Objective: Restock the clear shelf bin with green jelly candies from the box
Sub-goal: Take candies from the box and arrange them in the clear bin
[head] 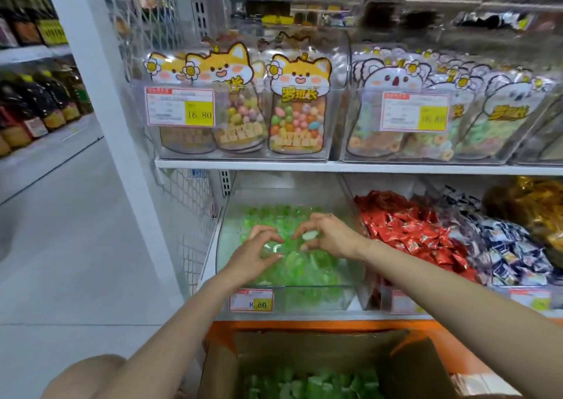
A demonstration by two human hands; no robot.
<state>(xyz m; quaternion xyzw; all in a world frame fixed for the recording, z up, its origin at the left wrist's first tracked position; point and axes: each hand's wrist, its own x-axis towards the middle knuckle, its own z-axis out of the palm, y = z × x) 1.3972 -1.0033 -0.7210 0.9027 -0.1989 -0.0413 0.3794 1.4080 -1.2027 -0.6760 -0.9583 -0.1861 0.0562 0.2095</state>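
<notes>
A: Nearest us, the box (pixel 405 365) stands open below the shelf's (pixel 304 315) front edge, with green candies (pixel 304 383) lying inside.

B: Up at the shelf's left end is the bin (pixel 286 302), price tag (pixel 252 300) on its front wall and a green heap within.

A: Both hands are over that heap. Left hand (pixel 253 254): fingers curled, thumb near a fingertip. Whether it holds anything, I can't tell.

B: Right hand (pixel 327 235) is clearer. It's pinching one pale candy (pixel 310 234) between thumb and fingers.

A: They look small and light. Soft jelly in slick wrap, I'd say, so slippery one at a time and squashable if squeezed.

B: So loose, cupped handfuls from the box, and a pinch on a wrapper end for strays. Red packets (pixel 405 225) fill the neighbouring bin on the right, so watch for spills over that wall.
</notes>
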